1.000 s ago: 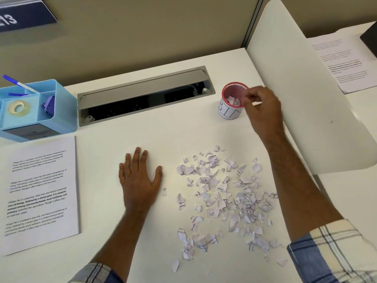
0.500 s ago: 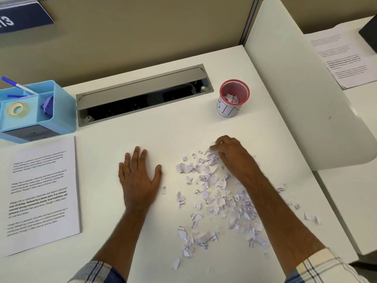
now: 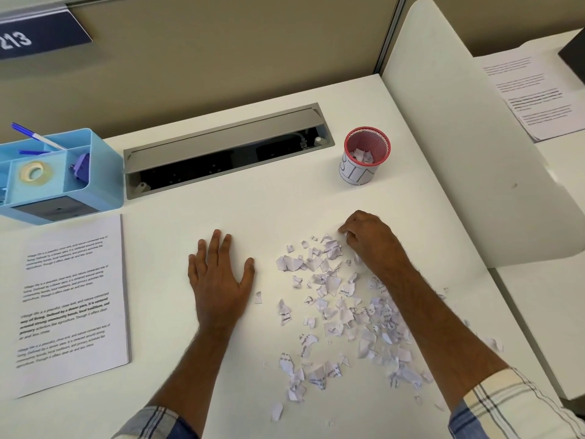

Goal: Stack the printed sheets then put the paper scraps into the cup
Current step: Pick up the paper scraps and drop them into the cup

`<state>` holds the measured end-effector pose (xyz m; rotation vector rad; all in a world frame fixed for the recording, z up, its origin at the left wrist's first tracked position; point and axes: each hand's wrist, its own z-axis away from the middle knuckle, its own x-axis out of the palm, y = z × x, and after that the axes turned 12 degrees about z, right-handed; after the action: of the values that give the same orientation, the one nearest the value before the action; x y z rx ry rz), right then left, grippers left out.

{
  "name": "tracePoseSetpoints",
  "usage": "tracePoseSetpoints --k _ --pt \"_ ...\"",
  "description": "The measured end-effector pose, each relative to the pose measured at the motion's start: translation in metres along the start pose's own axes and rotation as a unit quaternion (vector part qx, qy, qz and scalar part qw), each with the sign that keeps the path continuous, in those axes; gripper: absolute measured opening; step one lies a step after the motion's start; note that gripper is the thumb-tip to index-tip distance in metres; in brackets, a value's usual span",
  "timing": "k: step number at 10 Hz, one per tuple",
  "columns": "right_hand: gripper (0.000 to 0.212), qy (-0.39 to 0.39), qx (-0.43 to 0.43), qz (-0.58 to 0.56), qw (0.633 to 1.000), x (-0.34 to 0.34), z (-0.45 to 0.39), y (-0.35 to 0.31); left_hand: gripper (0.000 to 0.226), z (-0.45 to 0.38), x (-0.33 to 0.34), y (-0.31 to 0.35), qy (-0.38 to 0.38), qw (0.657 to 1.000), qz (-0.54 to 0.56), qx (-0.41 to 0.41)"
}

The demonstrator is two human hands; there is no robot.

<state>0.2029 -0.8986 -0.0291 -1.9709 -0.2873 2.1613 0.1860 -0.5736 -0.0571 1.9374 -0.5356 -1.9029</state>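
Note:
A stack of printed sheets (image 3: 71,299) lies at the left of the white desk. Many torn paper scraps (image 3: 342,308) are scattered over the desk's right half. A red mesh cup (image 3: 364,156) with a white label stands behind them and holds a few scraps. My left hand (image 3: 218,280) rests flat on the desk, fingers straight, just left of the scraps. My right hand (image 3: 367,239) sits at the far edge of the scrap pile with its fingers curled down, pinching scraps.
A light blue desk organiser (image 3: 53,175) with tape and pens stands at the back left. A grey cable tray (image 3: 228,150) is sunk into the desk behind. A white divider panel (image 3: 468,147) rises on the right, with more printed sheets (image 3: 531,93) beyond it.
My right hand left the cup's rim and came down onto the far edge of the scrap pile, where its fingers closed on scraps. My left hand stayed flat.

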Motion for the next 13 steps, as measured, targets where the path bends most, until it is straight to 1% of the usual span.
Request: tracePoseSetpoints --k 1,2,3,4,5,6,7,8,9,10,11,12,13 --pt "0.023 0.052 0.032 -0.067 0.996 -0.023 -0.003 0.005 0.069 0.0 0.0 0.0 -0.002 1.0 0.002 0.002" --pt "0.024 0.129 0.042 -0.102 0.985 -0.047 -0.011 0.004 0.069 0.0 -0.001 0.0 -0.004 1.0 0.004 0.001" --pt "0.024 0.204 0.037 -0.114 0.972 -0.086 -0.034 0.005 0.068 0.0 0.0 0.0 -0.005 1.0 0.01 -0.001" --pt "0.022 0.215 0.041 -0.112 0.969 -0.102 -0.057 0.011 0.068 0.0 0.0 0.0 -0.003 1.0 0.006 -0.002" --pt "0.018 0.184 0.089 -0.125 0.971 -0.112 -0.085 0.019 0.067 0.0 0.0 0.0 0.0 1.0 0.006 0.0" --pt "0.015 0.162 0.099 -0.104 0.976 -0.11 -0.094 0.023 0.067 0.0 0.0 0.0 -0.001 1.0 0.007 0.001" --pt "0.017 0.165 0.101 -0.12 0.974 -0.103 -0.096 0.025 0.068 0.0 0.0 -0.001 -0.004 1.0 0.006 -0.003" --pt "0.02 0.208 0.129 -0.195 0.95 -0.105 -0.083 0.024 0.068 0.0 0.0 -0.001 -0.002 1.0 -0.001 -0.002" --pt "0.018 0.223 0.127 -0.227 0.94 -0.1 -0.062 0.021 0.068 0.0 0.0 -0.001 -0.003 1.0 0.001 0.0" --pt "0.016 0.182 0.118 -0.237 0.947 -0.084 -0.035 0.018 0.068 0.0 -0.001 0.0 -0.003 1.0 0.005 -0.001" --pt "0.021 0.052 0.101 -0.217 0.97 -0.05 0.005 0.018 0.068 0.0 -0.001 0.001 -0.004 1.0 0.009 -0.001" --pt "0.034 -0.046 0.089 -0.214 0.972 -0.029 0.034 0.019 0.068 0.0 -0.001 0.0 -0.004 1.0 0.006 -0.001" --pt "0.044 -0.077 0.063 -0.197 0.975 -0.02 0.047 0.019 0.068 0.0 -0.001 0.0 -0.005 1.0 0.004 -0.003"
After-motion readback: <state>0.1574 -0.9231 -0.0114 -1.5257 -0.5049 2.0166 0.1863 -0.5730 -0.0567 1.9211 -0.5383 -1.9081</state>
